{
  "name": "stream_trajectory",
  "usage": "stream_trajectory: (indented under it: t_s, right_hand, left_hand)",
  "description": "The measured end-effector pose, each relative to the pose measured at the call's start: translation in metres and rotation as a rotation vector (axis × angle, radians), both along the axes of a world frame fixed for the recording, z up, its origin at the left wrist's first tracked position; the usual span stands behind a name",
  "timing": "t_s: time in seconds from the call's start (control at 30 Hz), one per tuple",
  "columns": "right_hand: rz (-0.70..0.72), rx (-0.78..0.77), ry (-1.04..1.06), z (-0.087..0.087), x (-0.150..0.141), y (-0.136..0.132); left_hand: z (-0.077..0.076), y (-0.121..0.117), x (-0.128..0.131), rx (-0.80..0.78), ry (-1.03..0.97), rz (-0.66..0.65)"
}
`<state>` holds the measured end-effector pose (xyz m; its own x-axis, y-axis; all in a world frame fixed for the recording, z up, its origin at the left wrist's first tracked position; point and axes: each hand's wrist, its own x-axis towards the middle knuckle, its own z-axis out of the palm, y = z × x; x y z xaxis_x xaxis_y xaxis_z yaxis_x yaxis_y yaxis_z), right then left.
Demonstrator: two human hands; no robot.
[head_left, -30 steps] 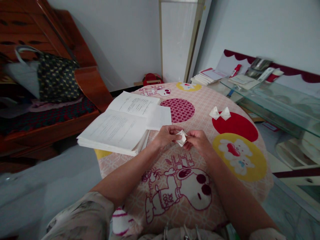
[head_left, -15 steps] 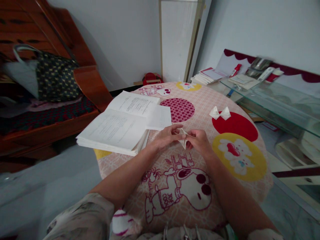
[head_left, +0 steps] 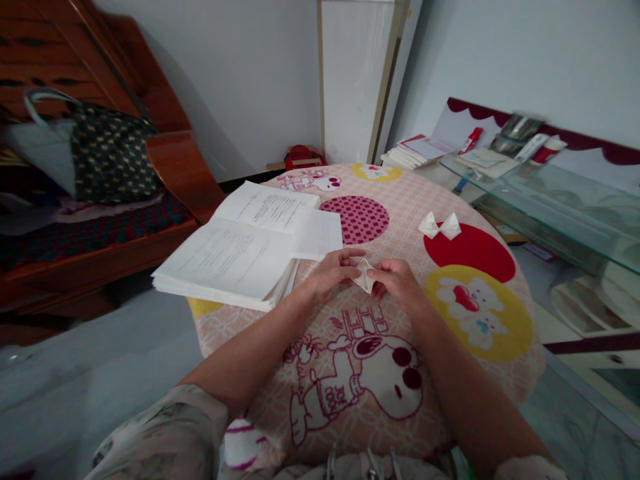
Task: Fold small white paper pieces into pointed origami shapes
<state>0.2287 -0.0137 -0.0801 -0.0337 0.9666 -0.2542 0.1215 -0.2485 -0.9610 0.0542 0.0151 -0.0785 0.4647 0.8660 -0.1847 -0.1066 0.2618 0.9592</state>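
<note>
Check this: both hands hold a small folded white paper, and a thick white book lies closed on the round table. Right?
Not closed: the head view shows the thick white book open on the round table. The left hand and right hand do hold the small folded white paper.

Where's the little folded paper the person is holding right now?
In the head view, the folded paper is between the left hand and the right hand, over the table, right of the open book.
</note>
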Motion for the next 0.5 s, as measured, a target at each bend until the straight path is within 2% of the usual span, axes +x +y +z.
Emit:
stream_trajectory:
  t_s: [0.27, 0.5]
  right_hand:
    - [0.009, 0.010, -0.001, -0.0038, 0.0003, 0.0004]
    - [0.016, -0.014, 0.076, 0.0019, 0.0078, 0.0024]
  left_hand:
    - [-0.0047, 0.0007, 0.0004, 0.060, 0.025, 0.015]
    - [-0.0032, 0.0032, -0.0031, -0.015, -0.102, -0.042]
